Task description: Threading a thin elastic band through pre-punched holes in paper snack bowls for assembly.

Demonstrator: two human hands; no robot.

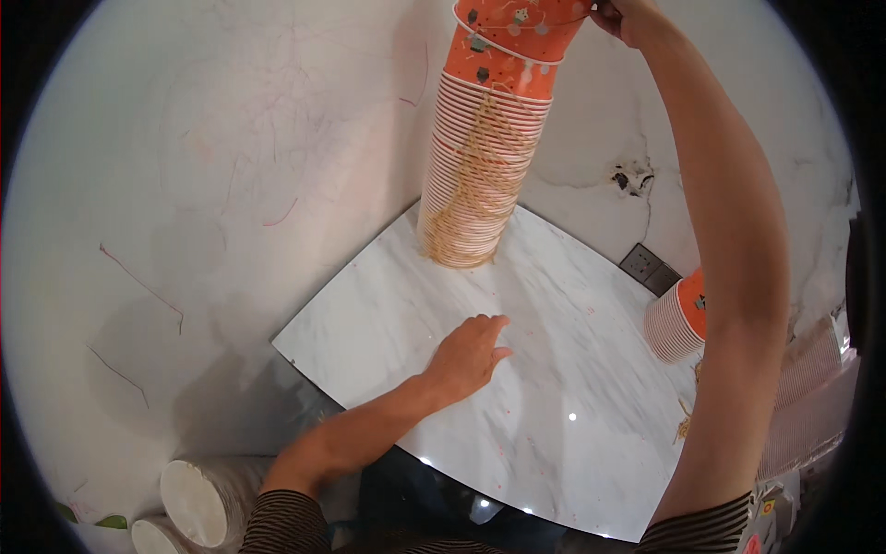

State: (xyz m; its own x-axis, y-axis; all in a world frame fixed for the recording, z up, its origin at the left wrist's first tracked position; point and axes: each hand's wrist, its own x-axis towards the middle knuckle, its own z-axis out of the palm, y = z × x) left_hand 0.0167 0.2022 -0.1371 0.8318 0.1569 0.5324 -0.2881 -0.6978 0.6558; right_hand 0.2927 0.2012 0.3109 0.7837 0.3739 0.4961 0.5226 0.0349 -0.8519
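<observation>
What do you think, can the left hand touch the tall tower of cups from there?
Probably yes: nothing seems to stand between the left hand, over the marble tabletop, and the bottom of the tall cup stack. The top, near the right hand, looks harder to reach.

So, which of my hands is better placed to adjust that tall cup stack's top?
Probably your right hand: it's up at the top of the cup stack, while your left hand is apart from it, over the tabletop.

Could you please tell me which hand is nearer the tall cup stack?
Right: the right hand is at the upper right side of the tall cup stack; the left hand is over the tabletop, apart from it.
</observation>
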